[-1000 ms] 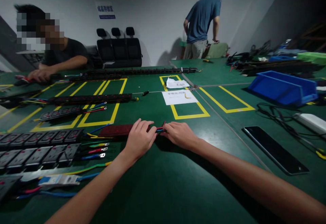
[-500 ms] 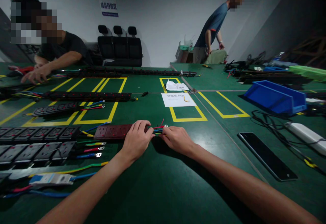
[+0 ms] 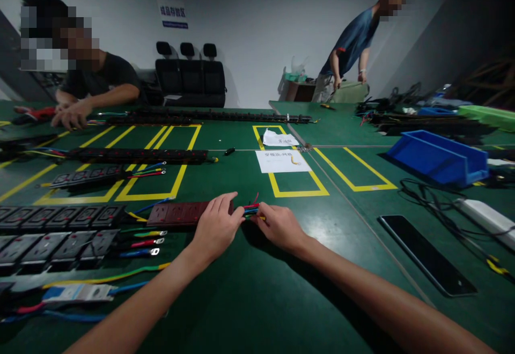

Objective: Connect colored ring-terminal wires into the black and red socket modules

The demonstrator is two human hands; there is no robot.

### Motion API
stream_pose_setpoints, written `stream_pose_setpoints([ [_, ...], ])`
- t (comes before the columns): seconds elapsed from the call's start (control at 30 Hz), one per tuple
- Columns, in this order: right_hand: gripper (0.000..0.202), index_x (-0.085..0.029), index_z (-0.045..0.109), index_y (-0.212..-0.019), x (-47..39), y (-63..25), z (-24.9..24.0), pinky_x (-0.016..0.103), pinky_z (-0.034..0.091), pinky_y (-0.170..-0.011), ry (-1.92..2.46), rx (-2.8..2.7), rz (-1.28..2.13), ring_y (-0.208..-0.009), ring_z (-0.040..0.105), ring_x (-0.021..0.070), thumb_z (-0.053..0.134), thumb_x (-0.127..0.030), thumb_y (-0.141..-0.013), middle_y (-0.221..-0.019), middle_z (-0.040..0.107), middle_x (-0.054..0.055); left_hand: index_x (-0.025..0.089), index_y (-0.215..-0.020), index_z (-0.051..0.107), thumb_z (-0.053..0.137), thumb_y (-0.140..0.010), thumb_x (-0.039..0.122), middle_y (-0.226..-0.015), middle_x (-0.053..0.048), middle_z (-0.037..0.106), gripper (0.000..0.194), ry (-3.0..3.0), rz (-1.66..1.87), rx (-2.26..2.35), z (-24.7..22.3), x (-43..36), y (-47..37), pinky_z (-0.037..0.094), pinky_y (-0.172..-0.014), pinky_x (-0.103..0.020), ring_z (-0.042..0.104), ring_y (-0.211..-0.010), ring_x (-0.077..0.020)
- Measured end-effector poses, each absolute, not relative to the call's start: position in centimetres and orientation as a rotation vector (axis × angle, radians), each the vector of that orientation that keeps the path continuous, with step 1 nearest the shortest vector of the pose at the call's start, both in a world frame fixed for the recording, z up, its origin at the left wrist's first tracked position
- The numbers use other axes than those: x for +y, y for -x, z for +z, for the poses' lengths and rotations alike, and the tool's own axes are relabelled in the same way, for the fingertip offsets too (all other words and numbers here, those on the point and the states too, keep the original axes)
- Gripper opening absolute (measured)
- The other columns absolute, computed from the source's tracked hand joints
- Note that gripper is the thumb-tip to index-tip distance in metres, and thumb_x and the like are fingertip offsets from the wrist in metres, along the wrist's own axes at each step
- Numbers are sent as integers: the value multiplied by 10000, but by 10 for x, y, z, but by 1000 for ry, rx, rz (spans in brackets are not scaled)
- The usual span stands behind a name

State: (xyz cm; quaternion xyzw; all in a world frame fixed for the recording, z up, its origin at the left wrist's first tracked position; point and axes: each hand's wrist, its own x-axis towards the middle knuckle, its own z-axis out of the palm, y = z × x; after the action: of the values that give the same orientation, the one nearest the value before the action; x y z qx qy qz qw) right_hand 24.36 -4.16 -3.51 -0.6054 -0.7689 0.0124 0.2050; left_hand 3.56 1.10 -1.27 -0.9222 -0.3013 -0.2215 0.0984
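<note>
A dark red socket strip [image 3: 177, 212] lies on the green table with its right end under my left hand [image 3: 217, 222]. The fingers of that hand are wrapped over the strip. Red, blue and green wires [image 3: 251, 209] come out of the strip's right end. My right hand [image 3: 281, 225] pinches these wires close to the left hand's fingertips; their ends are mostly hidden by the fingers. Left of the strip, black socket modules [image 3: 80, 217] lie in rows, with lugged wires [image 3: 142, 244] at their ends.
A phone [image 3: 426, 255] lies to the right, near a white power strip [image 3: 488, 217] with black cable. Behind them stands a blue bin [image 3: 438, 158]. A printed sheet [image 3: 284, 161] lies ahead. Two other people work across the table, one at the left, one at the far right.
My right hand has shifted slightly and now covers the wire ends. My left hand stays on the socket strip. The person at the far right has moved to the right.
</note>
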Motion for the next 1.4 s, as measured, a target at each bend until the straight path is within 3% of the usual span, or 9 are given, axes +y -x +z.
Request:
stream_pose_setpoints([
  [0.23,106,-206,581,-891,-43,-243,-33,265,287,-596,1642,-2120,-8,-672,624,159,590,-267,-977,-838,727,37,198,-1023,709,654,-946,233,-1227,-136,669,101,2730,-632,-923,-9,9,-36,497,-935,-495,614,-1117,-317],
  [0.53,255,-192,631,-852,-49,-252,-28,275,276,-584,1715,-2194,-15,-637,605,160,578,-397,-993,-798,722,43,194,-1005,694,657,-950,227,-1143,-110,659,75,2747,-629,-928,-11,8,-34,466,-923,-454,601,-1067,-279],
  [0.77,267,-177,669,-892,-43,-247,-25,284,257,-579,1742,-2247,-84,-673,626,172,536,-370,-1020,-816,735,72,176,-1011,674,671,-942,247,-1108,-101,657,99,2732,-554,-928,-9,9,-35,452,-900,-447,589,-1014,-279],
  [1.13,291,-195,637,-810,-48,-255,-24,261,318,-594,1586,-2145,208,-624,554,139,534,-365,-1022,-734,664,13,185,-996,674,662,-956,291,-1122,-98,654,114,2735,-627,-918,-10,11,-35,440,-896,-444,582,-1029,-276],
  [1.27,241,-195,677,-931,-48,-264,-20,252,404,-674,1445,-2166,345,-741,614,148,484,-281,-1048,-858,704,31,189,-998,679,654,-961,302,-1134,-102,660,122,2710,-650,-918,-9,9,-35,442,-900,-449,584,-1042,-287],
  [1.4,196,-187,708,-978,-45,-272,-21,264,413,-687,1333,-2304,119,-786,619,168,515,-183,-1013,-901,710,57,191,-1017,690,633,-973,293,-1151,-106,657,124,2697,-650,-877,-8,8,-34,443,-906,-456,585,-1056,-292],
])
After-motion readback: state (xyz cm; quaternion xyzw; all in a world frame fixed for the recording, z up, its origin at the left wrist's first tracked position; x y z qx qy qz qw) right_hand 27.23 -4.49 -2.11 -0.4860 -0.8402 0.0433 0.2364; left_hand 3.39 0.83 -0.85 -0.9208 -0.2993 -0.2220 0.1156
